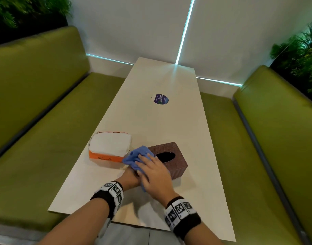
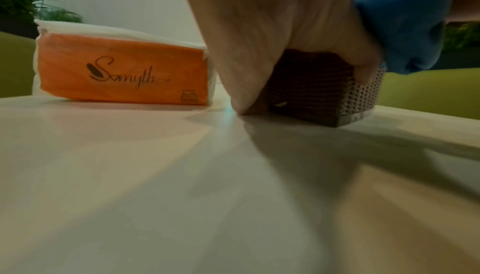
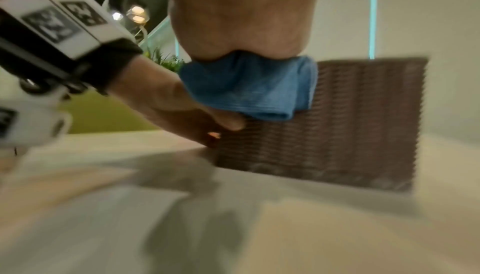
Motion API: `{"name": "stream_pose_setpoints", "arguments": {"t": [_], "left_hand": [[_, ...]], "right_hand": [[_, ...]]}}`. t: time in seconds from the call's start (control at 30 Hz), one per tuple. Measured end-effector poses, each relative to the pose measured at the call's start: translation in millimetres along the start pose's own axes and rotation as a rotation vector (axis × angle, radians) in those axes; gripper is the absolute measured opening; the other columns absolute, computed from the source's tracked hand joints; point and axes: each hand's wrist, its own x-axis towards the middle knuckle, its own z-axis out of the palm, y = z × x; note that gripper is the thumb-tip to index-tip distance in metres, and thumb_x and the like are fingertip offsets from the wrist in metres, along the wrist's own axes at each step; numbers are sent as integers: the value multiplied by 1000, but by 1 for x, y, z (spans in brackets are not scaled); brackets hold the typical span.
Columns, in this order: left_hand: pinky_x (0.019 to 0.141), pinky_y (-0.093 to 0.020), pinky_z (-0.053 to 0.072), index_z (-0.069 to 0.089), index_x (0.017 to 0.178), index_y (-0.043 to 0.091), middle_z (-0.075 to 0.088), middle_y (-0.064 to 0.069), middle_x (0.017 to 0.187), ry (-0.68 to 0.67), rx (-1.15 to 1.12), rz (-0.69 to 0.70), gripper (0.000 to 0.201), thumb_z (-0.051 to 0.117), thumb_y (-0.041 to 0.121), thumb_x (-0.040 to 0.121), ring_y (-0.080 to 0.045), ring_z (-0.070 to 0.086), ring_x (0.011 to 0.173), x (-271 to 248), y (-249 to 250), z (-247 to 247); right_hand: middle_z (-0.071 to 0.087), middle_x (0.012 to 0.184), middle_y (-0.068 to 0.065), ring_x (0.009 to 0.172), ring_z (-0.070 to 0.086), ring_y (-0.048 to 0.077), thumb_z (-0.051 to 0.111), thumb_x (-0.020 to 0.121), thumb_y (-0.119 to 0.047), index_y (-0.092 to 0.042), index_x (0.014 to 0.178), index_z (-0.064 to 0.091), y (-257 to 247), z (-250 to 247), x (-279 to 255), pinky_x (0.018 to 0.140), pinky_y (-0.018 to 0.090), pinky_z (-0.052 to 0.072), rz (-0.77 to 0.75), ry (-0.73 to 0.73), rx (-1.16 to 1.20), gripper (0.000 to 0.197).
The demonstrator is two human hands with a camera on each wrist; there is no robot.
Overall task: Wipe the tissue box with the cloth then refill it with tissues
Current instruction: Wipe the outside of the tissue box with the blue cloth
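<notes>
- Tissue box (image 1: 171, 160), brown and woven, stands on the near part of the white table (image 1: 151, 121); its oval slot faces up and looks dark, with no tissue showing in it.
- Left hand (image 1: 131, 175) holds the box at its near-left corner; in the left wrist view the thumb runs down to the tabletop and a finger (image 2: 363, 67) curls over the top edge.
- Right hand (image 1: 156, 171) lies over the blue cloth (image 1: 136, 156), fingers spread fairly flat and pressing it onto the top and near-left side of the box; whether the thumb pinches the cloth underneath cannot be told.
- Orange tissue pack (image 1: 110, 147) lies just left of the box, open on top with white tissues showing; the cloth's bunched end sits close to its corner.
- Judged risks: a hard sideways stroke could slide or tip the light box if the left hand loosens; a loose fold of cloth could snag in the weave or drop into the slot; a wide sweep could nudge the pack or drag its top tissues out.
</notes>
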Motion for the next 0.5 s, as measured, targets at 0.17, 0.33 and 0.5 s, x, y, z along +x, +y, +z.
{"name": "stream_pose_setpoints", "arguments": {"t": [0.17,0.33,0.5], "left_hand": [[110,-40,41,16,143,16,37,-7,135,146,35,141,136,94,41,35,-19,44,129,11,-4,3],[112,-31,33,14,145,19,32,-4,141,84,-29,173,135,95,39,39,-16,36,133,6,7,-7],[96,-25,46,32,136,22,44,10,130,60,-211,161,108,95,31,49,-15,48,124,-1,19,-10]], "right_hand": [[64,128,3,122,55,22,43,100,-26,-15,122,65,69,-36,-7,106,32,37,480,185,121,33],[66,92,21,91,62,37,44,101,-29,-9,84,62,104,-58,-14,82,43,51,1101,332,757,32],[67,109,20,99,64,33,44,102,-30,-7,107,67,104,-52,-33,88,44,53,1108,259,1317,33]]}}
